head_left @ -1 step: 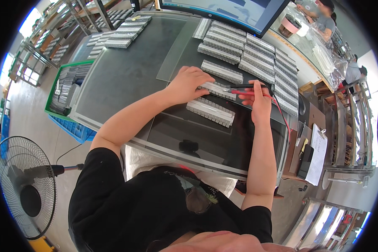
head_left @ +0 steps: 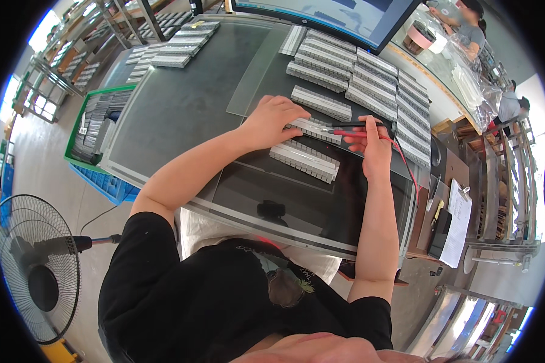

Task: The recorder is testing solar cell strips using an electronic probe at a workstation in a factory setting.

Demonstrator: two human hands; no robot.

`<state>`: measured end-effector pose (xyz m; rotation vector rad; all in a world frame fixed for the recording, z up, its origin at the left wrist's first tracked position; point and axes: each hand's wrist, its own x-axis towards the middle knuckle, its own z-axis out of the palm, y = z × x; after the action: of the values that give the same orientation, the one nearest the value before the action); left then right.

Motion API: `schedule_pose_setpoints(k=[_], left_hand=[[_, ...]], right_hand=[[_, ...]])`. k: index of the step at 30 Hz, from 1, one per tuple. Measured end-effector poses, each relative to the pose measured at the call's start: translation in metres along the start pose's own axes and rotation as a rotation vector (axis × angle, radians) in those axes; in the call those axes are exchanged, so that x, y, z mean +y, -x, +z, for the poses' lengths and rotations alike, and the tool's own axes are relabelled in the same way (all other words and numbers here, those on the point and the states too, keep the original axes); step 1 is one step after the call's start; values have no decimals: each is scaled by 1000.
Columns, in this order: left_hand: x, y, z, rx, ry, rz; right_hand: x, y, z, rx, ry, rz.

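My left hand (head_left: 277, 120) presses flat on one end of a long grey ribbed strip (head_left: 313, 129) lying on the dark table (head_left: 181, 115). My right hand (head_left: 370, 145) grips a red probe and a black probe (head_left: 352, 129) side by side, their tips pointing left at the same strip. A red lead (head_left: 406, 166) runs from the probes toward the table's right edge. A second grey strip (head_left: 304, 161) lies just in front of the first, touched by neither hand.
Several more grey strips (head_left: 357, 72) lie in rows at the back right, under a monitor (head_left: 327, 15). A clear sheet (head_left: 254, 72) lies behind my left hand. Green crate (head_left: 94, 124), blue crate (head_left: 106, 181) and fan (head_left: 33, 266) stand left. A clipboard (head_left: 457, 221) sits right.
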<state>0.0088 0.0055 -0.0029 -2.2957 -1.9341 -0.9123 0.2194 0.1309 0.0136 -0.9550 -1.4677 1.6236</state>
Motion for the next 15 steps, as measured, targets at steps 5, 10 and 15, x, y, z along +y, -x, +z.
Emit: schedule_pose_setpoints(k=[5,10,15], left_hand=[[0,3,0,8,11,-22],[-1,3,1,4,7,-28],[1,3,-3,8,5,-10]], right_hand=[[2,-1,4,-11,-5,30],[6,-1,5,-29,-20,14],[7,-1,5,-29,-38,13]])
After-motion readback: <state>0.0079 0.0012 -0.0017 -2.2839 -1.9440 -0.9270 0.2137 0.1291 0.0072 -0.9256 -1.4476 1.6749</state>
